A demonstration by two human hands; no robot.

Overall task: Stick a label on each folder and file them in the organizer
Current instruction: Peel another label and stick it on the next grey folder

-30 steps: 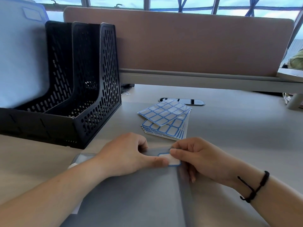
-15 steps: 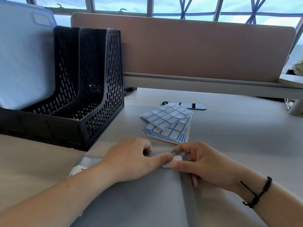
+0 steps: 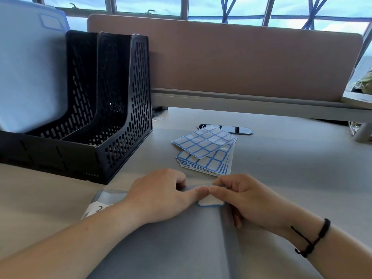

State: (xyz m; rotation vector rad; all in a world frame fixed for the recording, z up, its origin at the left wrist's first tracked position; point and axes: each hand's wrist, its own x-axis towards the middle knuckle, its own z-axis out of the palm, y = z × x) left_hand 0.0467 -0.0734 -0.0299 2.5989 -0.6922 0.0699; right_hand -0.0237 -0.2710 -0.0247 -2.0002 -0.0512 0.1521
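Note:
A grey folder [image 3: 173, 244] lies flat on the desk in front of me. A white label with a blue border [image 3: 211, 201] sits on its top right corner. My left hand [image 3: 159, 196] rests on the folder, its thumb pressing the label's left edge. My right hand [image 3: 247, 196] has its fingertips on the label's upper edge, touching the left thumb. A black mesh organizer [image 3: 112, 109] stands at the left; a pale blue labelled folder [image 3: 30, 73] stands in its leftmost slot, and the two right slots hold nothing.
A stack of blue-bordered label sheets [image 3: 207, 152] lies just beyond my hands. A cable grommet [image 3: 237, 129] is set in the desk behind it. A brown partition [image 3: 241, 61] closes off the back. A clear sleeve with paper [image 3: 104, 202] pokes out under the grey folder at the left.
My fingers have slid over the label, from pinching its right end to pressing along its top; more of the label's lower part now shows. The view has tilted slightly up.

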